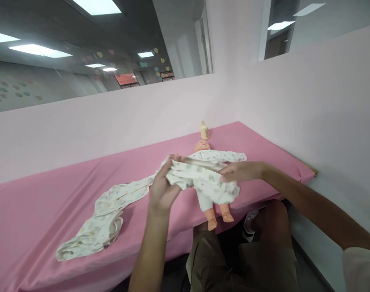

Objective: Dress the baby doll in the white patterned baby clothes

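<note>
Bunched white baby clothing with a small print point(203, 180) hangs between both my hands, above a baby doll point(205, 202). My left hand point(166, 184) is closed round its left end, with the thumb raised. At the other end my right hand point(230, 172) pinches the cloth near its upper edge. The doll lies on its back, head away from me and bare feet toward me. It wears a white printed top with one sleeve stretched out to the right. Its middle is hidden behind the held cloth.
A pink sheet point(81, 182) covers the table. More printed baby clothing point(106, 215) lies on the left. Past the doll's head stands a cream bottle point(205, 132). White walls with windows border the back and right. My knees are under the front edge.
</note>
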Available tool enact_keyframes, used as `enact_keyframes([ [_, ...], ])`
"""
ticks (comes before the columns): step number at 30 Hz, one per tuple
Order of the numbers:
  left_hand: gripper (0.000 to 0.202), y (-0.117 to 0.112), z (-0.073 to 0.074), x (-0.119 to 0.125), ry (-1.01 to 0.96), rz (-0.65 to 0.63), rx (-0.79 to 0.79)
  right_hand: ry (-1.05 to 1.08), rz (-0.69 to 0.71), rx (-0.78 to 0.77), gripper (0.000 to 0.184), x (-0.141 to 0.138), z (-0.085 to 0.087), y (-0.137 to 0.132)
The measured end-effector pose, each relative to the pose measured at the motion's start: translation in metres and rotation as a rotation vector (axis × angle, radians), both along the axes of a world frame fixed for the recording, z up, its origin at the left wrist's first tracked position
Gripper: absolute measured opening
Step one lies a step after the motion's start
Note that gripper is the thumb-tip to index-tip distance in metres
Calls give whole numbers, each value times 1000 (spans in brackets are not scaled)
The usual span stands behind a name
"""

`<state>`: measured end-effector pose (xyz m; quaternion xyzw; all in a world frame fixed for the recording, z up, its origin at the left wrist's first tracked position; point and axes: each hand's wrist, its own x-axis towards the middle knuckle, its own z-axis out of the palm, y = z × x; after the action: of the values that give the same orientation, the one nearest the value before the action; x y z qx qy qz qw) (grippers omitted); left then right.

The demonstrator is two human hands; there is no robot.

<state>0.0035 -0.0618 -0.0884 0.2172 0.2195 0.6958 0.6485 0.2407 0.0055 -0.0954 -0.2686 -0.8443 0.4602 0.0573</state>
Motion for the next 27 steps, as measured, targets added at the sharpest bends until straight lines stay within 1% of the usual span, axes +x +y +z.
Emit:
enact_keyframes([
  [1,24,-6,6,-9,-8,78,-38,-1,83,-69,39,3,3,-9],
  [2,22,-13,8,-16,-25,136,-87,-4,163,-135,38,5,5,-17],
  [3,20,-19,6,-22,-48,178,-142,-8,227,-185,38,5,8,-25],
  [4,20,-25,1,-25,-73,203,-197,-14,260,-207,37,5,9,-31],
  [5,21,-32,-8,-27,-97,216,-248,-19,265,-205,36,4,9,-37],
  [6,23,-40,-20,-27,-118,224,-295,-22,244,-181,36,2,8,-41],
  [8,25,-58,-49,-20,-142,203,-369,-24,158,-96,37,-2,-1,-44],
  [9,25,-68,-66,-13,-155,174,-405,-27,99,-47,37,-4,-8,-44],
  [11,22,-89,-97,6,-172,53,-486,-41,-24,48,36,-10,-23,-40],
  [13,18,-108,-123,28,-227,-4,-615,-54,-106,167,31,-18,-40,-36],
  [14,16,-116,-132,37,-249,-12,-656,-62,-118,236,28,-24,-49,-34],
  [16,16,-129,-145,51,-269,-14,-695,-93,-100,343,25,-36,-66,-32],
  [17,15,-134,-149,55,-268,0,-697,-125,-88,371,24,-42,-74,-31],
  [19,13,-143,-157,58,-255,31,-705,-200,-87,399,24,-52,-88,-31],
  [21,9,-152,-169,58,-235,30,-732,-243,-85,436,22,-59,-97,-30],
  [22,8,-156,-177,58,-224,8,-754,-254,-73,453,21,-60,-100,-30],
  [24,11,-163,-198,59,-203,-93,-807,-266,-4,436,18,-59,-100,-31],
  [26,15,-167,-217,62,-191,-215,-836,-276,129,374,14,-56,-95,-32],
  [27,17,-168,-223,64,-191,-250,-834,-282,193,350,13,-54,-92,-32],
])
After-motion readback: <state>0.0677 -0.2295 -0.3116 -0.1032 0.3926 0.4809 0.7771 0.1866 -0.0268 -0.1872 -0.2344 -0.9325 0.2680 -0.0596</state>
